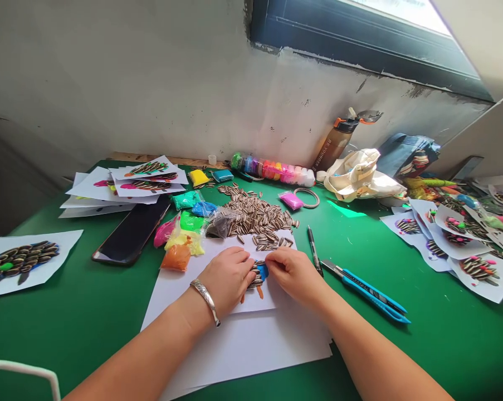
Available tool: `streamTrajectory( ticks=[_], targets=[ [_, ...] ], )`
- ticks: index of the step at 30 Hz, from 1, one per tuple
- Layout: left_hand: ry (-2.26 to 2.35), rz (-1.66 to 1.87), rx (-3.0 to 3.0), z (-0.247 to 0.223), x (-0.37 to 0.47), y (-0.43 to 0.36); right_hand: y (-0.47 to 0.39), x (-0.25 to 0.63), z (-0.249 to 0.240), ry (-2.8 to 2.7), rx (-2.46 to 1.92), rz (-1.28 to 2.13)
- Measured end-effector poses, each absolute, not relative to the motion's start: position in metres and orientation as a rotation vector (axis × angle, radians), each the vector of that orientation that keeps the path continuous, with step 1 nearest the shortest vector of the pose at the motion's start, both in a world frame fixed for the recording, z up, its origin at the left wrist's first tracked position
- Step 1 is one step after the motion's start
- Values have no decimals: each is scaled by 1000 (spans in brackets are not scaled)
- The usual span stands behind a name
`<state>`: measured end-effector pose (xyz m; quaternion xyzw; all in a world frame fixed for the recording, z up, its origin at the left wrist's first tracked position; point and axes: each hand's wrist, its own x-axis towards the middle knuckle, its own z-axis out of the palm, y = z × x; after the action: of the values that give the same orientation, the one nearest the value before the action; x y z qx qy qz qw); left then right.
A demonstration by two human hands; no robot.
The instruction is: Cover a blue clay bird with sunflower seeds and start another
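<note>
White paper [255, 345] lies toward the near edge of the table [109, 317], bearing the seed picture [257, 277]. The left hand [229, 278], loosely open, covers its left side; the right hand [292, 272] bunches its fingers beside the blue patch [263, 270], any grip hidden.

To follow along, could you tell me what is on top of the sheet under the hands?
On the sheet, striped seeds, a blue patch and orange strips show between the left hand and right hand; loose seeds lie farther back. What the hands cover cannot be seen.
</note>
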<state>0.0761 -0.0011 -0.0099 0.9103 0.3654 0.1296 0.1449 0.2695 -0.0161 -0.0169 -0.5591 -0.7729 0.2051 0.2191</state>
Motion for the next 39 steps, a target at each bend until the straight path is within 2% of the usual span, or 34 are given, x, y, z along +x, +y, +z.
streamTrajectory(
  ticks=[4,13,24,27,30,32,39],
  targets=[
    [1053,356,2591,-9,76,-3,-7,269,-11,-2089,-1562,480],
    [1066,331,2491,-4,74,-3,33,236,8,-2389,-1737,204],
    [1045,405,2427,-6,73,-1,39,227,2,-2487,-1629,250],
    [1073,378,2470,-7,73,-1,20,245,1,-2382,-1606,317],
    [1073,371,2516,-6,74,-2,-4,265,-7,-1984,-1481,685],
    [1070,360,2533,-5,74,-3,-18,273,-15,-1823,-1476,817],
    [976,433,2615,-7,75,-3,-29,267,-27,-1662,-1490,886]
  ],
)
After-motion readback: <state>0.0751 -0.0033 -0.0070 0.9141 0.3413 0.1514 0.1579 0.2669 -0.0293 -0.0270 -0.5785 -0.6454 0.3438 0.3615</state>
